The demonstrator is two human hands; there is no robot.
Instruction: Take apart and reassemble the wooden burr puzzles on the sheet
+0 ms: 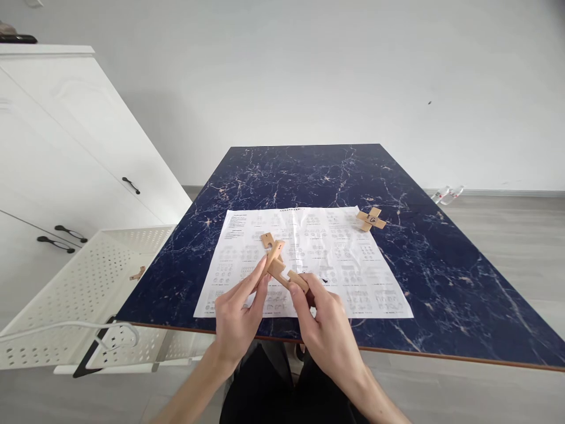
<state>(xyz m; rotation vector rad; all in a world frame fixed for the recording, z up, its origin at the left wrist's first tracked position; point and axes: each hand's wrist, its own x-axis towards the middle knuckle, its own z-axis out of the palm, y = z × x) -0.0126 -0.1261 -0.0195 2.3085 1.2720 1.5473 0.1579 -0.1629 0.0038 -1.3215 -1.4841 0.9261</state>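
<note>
Above a printed paper sheet (247, 250), both hands are closed on notched wooden puzzle pieces. My left hand (241, 312) pinches a light wooden puzzle piece (276, 249) that slants up and away. In my right hand (322, 318) is the end of another notched wooden puzzle piece (298, 279), its open notch facing up. The two pieces meet between the hands; whether they interlock I cannot tell. Just beyond them, a third small puzzle piece (266, 238) with a dark mark shows, partly hidden behind the left-hand piece.
A crossed wooden puzzle (371, 219) marked "G" rests at the sheet's right corner. The dark blue marbled table (304, 176) stands against a wall. On the left are a white cabinet (88, 147) and a perforated cart (79, 294) holding a small wooden piece (138, 273). Bottles (451, 195) stand on the floor at right.
</note>
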